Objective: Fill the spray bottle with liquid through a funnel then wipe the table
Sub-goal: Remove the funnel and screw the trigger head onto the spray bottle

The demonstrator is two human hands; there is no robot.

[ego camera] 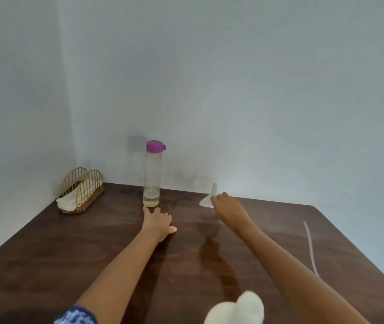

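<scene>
Our right hand (229, 206) reaches the clear funnel (208, 199) at the surface's (69, 249) far edge, grip unclear; left hand (157, 220) flat, fingers apart, nr the capped bottle (151, 178); pinch funnel by its cone, w/o tipping it.

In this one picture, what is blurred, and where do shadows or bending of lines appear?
Head view: the funnel and right hand look soft; the white thing at the bottom edge is blurred; the bottle throws a faint shadow on the wall; the table edges splay from the wide lens.
</scene>
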